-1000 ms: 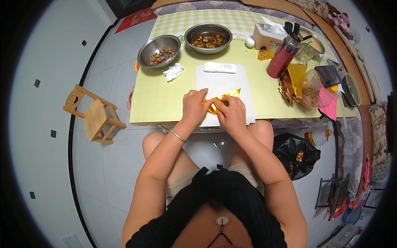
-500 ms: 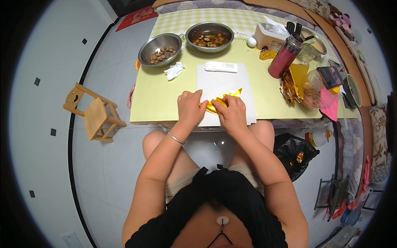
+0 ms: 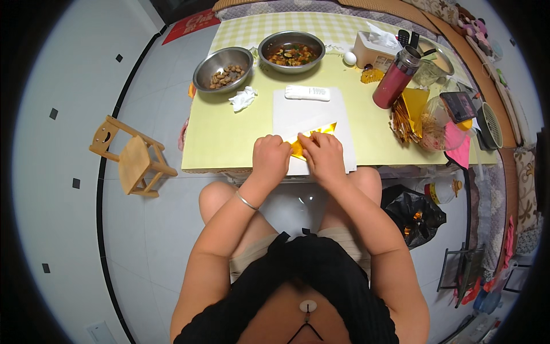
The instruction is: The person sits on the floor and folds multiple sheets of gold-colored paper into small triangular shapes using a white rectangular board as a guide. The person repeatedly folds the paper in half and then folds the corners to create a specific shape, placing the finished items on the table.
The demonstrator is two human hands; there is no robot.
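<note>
At nine o'clock, a wooden chair [image 3: 135, 157] is standing on grey tiles [image 3: 154, 246] before a pale wall [image 3: 60, 229]; a desk [image 3: 223, 143] is spanning twelve.

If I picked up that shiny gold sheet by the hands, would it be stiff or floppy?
The gold sheet would probably bend easily: it looks thin and folded, with the left hand and right hand at it. It's likely light, since it seems paper-thin. Its glossy face might feel a little slippery.
</note>
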